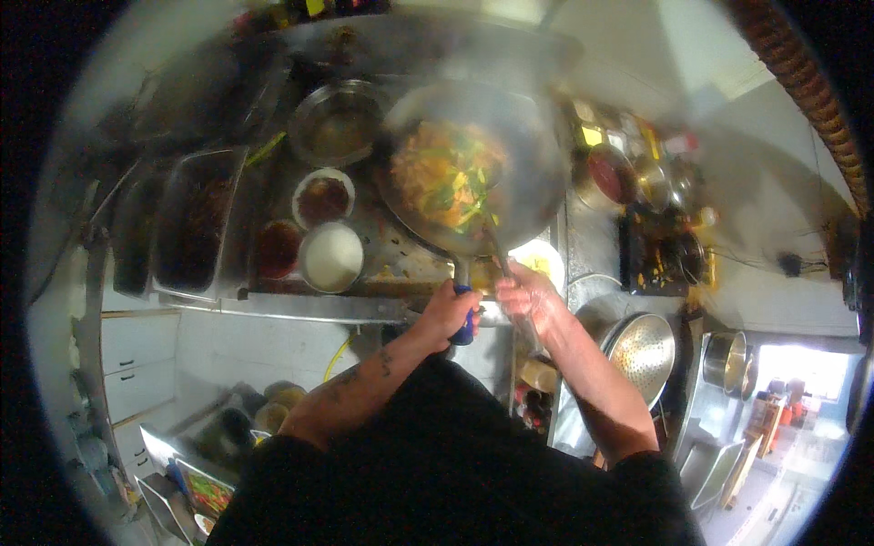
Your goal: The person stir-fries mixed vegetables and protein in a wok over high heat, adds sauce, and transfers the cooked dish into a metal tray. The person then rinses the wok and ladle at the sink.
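Note:
My left hand (447, 315) grips the blue-wrapped handle (463, 327) of a large wok (539, 198) on the stove. In the wok lies a heap of food (450, 174) with green and yellow vegetable pieces, blurred by steam. My right hand (527, 290) is closed around the shaft of a long metal utensil (493, 235), whose far end reaches into the food; its shape there is hidden. A white plate or bowl (550, 256) with something yellow sits just beyond my right hand, partly covered by it.
Left of the wok stand a metal pot (339, 126), a bowl of dark red contents (323, 196) and a bowl of white contents (331, 257). Deep metal pans (194, 218) sit farther left. On the right are a perforated metal colander (642, 358) and several containers (611, 174). A metal rail (321, 310) edges the stove.

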A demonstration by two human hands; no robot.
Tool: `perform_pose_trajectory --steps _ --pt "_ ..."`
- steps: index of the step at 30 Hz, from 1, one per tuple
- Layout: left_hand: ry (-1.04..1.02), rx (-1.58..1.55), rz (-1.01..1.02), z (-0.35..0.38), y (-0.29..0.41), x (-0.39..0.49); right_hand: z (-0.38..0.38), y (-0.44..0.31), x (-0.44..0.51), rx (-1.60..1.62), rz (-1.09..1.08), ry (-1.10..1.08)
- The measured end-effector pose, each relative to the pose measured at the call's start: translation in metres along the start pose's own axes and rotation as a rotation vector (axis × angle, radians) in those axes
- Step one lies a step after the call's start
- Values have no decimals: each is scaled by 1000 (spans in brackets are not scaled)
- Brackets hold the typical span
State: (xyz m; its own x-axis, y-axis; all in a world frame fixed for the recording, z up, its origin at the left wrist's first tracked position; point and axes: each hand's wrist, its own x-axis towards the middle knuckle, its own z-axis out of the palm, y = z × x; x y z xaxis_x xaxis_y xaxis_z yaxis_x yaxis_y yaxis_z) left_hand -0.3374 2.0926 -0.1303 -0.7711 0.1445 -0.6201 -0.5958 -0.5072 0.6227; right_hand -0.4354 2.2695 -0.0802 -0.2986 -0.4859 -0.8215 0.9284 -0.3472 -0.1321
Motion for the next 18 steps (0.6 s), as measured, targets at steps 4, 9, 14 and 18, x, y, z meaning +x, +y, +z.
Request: perform_pose_trajectory --steps 4,9,14,18 --pt "1 69 0 2 2 -2 -12 -12 34 381 153 -405" --pt "70 47 30 7 5 -8 -21 -15 3 267 54 -462" --pt "3 35 1 6 7 -9 4 -9 -49 -313 -237 -27" --pt "-12 23 36 3 5 -6 28 3 -70 -576 -370 116"
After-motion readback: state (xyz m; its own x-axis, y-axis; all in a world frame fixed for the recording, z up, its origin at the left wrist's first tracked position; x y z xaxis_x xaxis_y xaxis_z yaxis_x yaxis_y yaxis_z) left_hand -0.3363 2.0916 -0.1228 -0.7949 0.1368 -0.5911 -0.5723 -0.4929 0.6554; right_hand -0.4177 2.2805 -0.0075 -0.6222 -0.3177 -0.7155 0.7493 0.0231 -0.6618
